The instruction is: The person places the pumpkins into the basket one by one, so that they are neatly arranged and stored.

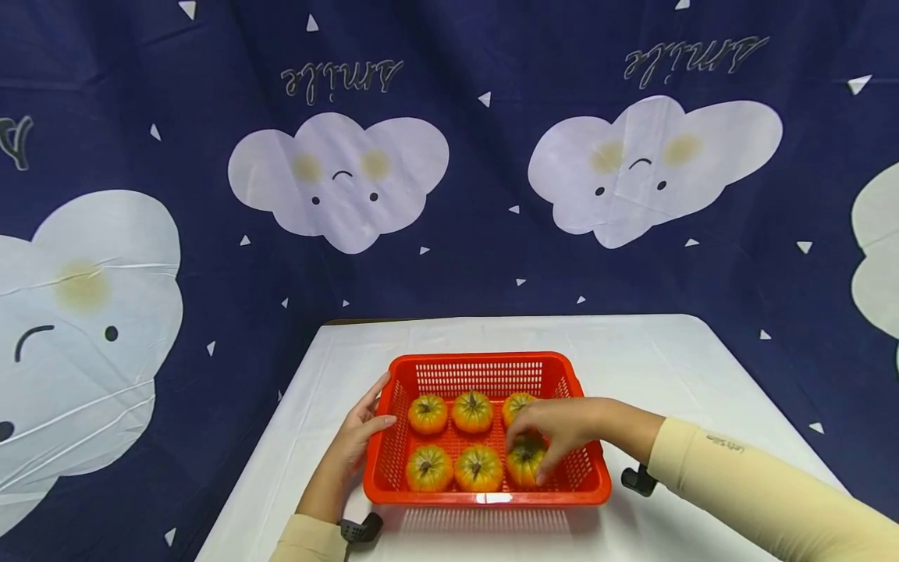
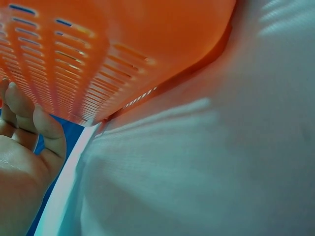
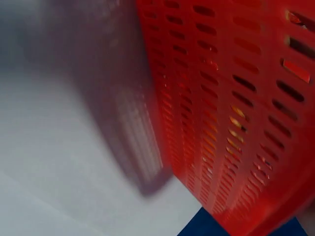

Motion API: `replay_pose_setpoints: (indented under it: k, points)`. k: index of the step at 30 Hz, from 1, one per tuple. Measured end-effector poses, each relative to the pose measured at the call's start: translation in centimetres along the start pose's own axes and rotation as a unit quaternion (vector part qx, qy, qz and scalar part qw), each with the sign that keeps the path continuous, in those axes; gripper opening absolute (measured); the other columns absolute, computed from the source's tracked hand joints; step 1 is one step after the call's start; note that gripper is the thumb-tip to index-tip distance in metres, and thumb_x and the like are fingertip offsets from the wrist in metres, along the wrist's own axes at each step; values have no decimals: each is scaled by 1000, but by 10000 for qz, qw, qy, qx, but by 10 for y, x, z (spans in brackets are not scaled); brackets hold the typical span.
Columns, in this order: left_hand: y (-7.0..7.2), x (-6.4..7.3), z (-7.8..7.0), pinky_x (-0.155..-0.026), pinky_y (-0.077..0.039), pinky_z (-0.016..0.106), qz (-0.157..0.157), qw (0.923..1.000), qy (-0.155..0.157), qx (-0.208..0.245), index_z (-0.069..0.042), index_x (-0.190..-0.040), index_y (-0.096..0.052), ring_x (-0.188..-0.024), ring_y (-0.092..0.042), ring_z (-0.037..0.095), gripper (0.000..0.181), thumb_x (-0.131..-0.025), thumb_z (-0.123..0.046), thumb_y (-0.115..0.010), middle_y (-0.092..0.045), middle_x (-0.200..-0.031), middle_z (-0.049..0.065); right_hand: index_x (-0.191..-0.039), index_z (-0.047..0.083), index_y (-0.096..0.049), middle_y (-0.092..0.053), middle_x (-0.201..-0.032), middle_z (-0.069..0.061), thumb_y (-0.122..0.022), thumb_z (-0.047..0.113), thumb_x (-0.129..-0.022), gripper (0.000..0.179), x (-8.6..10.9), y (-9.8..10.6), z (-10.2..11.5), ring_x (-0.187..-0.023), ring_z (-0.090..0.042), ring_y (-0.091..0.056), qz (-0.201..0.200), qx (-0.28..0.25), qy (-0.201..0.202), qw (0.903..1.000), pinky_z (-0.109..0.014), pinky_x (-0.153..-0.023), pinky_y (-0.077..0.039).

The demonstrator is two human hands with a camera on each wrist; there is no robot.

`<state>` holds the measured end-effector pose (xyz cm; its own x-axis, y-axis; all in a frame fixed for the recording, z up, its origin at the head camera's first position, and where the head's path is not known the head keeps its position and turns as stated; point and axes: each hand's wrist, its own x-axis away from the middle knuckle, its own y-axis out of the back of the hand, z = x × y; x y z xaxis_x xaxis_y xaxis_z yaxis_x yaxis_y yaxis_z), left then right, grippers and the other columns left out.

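Observation:
In the head view, a red plastic basket (image 1: pixel 485 498) with slotted walls holds small orange-green pumpkins (image 1: pixel 473 412) in two rows of three. My right hand (image 1: pixel 562 425) reaches over the basket's right side and grips the front right pumpkin (image 1: pixel 525 462), thumb on its near side and fingers around its far side. The back right pumpkin (image 1: pixel 517 404) is partly covered by that hand. At the left rim my left hand (image 1: pixel 357 437) rests with extended fingers along the outer wall and its thumb across the edge. The left wrist view shows its fingers (image 2: pixel 49 125) beside the slotted wall.
The basket stands on a table with a white cloth (image 1: pixel 632 351). Behind and around hangs a dark blue curtain (image 1: pixel 485 289) printed with clouds and small triangles. Black wrist devices (image 1: pixel 639 480) are worn on both wrists, below cream sleeves (image 1: pixel 744 484).

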<state>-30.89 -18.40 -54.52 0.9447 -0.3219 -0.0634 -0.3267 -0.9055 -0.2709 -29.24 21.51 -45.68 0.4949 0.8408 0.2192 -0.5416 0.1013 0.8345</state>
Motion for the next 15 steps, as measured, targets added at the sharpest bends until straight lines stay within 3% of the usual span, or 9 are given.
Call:
replay_pose_setpoints:
  k: [5, 11, 15]
  points:
    - [2, -2, -1, -100, -50, 61, 118, 9999, -38, -13, -21, -168, -32, -135, -51, 45, 81, -97, 2, -64, -41, -156, 28, -124, 31, -69, -61, -121, 22, -93, 45, -79, 53, -5, -5, 0, -119, -4, -54, 177, 337, 6, 9993, -34, -106, -49]
    - [2, -5, -1, -100, -50, 61, 200, 9997, -100, -72, -20, -168, -31, -133, -53, 45, 80, -98, 4, -61, -41, -154, 31, -122, 30, -66, -60, -119, 20, -97, 36, -76, 56, -6, -1, 2, -118, -4, -54, 335, 432, 48, 9985, -30, -105, -49]
    - [2, -6, -1, -99, -51, 61, 296, 9993, -74, -205, -20, -168, -30, -131, -55, 45, 79, -99, 2, -60, -41, -152, 32, -127, 33, -66, -59, -128, 19, -99, 33, -73, 63, -2, 2, 6, -124, -5, -52, 392, 514, -295, 9975, -35, -107, -49]
